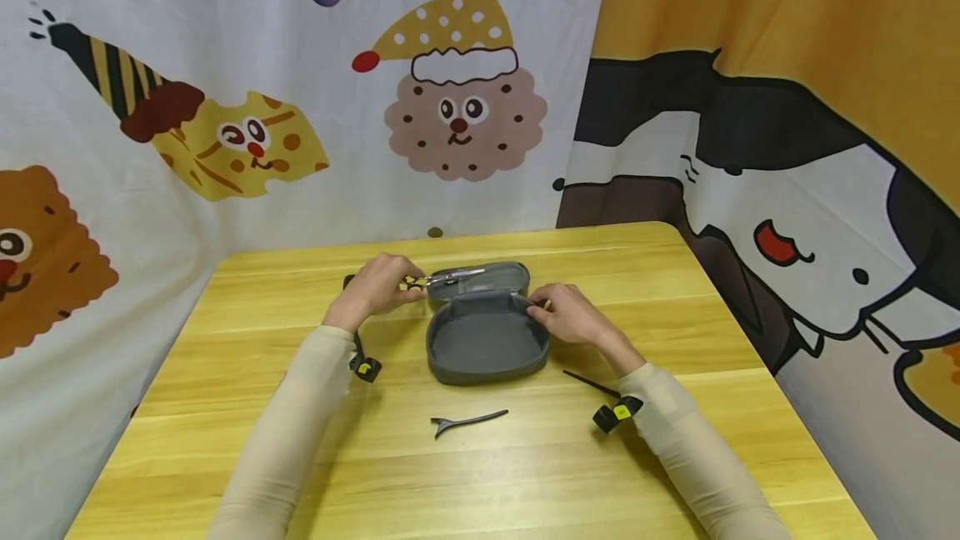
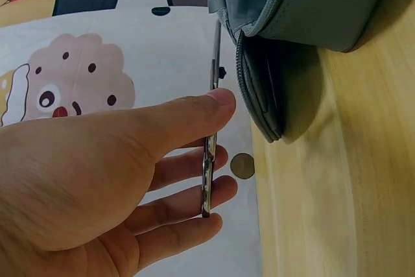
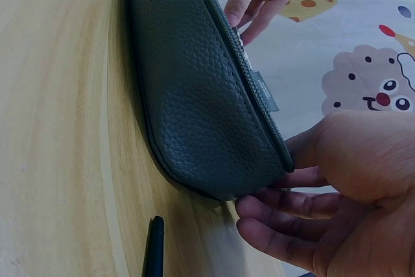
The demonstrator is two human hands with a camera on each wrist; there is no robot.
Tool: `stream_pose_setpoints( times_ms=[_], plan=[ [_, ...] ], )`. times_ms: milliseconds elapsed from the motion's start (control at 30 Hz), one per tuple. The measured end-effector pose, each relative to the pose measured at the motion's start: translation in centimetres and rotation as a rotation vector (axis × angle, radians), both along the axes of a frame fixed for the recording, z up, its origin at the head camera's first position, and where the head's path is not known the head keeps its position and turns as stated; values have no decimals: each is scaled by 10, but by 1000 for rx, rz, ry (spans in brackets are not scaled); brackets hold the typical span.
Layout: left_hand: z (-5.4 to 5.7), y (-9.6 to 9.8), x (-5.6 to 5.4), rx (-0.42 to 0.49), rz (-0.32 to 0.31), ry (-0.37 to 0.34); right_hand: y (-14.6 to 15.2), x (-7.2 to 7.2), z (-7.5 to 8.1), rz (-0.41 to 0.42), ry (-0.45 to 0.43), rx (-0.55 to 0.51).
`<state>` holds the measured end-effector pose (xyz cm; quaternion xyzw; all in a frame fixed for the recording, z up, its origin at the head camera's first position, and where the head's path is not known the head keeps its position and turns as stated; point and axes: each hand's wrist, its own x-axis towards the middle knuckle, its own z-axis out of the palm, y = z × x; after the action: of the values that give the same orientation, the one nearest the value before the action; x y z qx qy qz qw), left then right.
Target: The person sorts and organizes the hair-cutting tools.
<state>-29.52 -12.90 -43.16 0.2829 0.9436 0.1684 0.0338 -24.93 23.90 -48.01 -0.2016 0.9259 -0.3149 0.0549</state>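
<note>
My left hand [image 1: 378,286] pinches a pair of scissors [image 2: 208,173] by the finger-ring end, thumb on one side and fingers on the other. The blades point right, over the opened lid [image 1: 510,277] of a grey zippered case [image 1: 487,373]. At the case's right rim my right hand [image 1: 573,315] grips the wall, its thumb over the edge and fingers outside. In the right wrist view, the textured side of the case fills the middle, beside the right hand [image 3: 343,192]. The case's bottom compartment faces up, with its grey lining showing.
A dark hair clip [image 1: 472,420] lies on the wooden table [image 1: 525,482] in front of the case. Behind the table hangs a curtain [image 1: 360,190] with cartoon prints. Black wrist cameras with stems are strapped to both forearms.
</note>
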Motion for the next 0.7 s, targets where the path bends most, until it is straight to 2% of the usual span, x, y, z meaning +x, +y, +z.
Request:
stream_pose_setpoints(
  times_ms=[267, 467, 700],
  plan=[
    [0, -12, 1, -2, -35, -34, -1, 1, 1, 1, 0, 10],
    [4, -26, 2, -3, -18, -97, -1, 1, 1, 2, -3, 5],
    [10, -39, 0, -24, -9, -135, 0, 1, 2, 0, -12, 5]
  ],
)
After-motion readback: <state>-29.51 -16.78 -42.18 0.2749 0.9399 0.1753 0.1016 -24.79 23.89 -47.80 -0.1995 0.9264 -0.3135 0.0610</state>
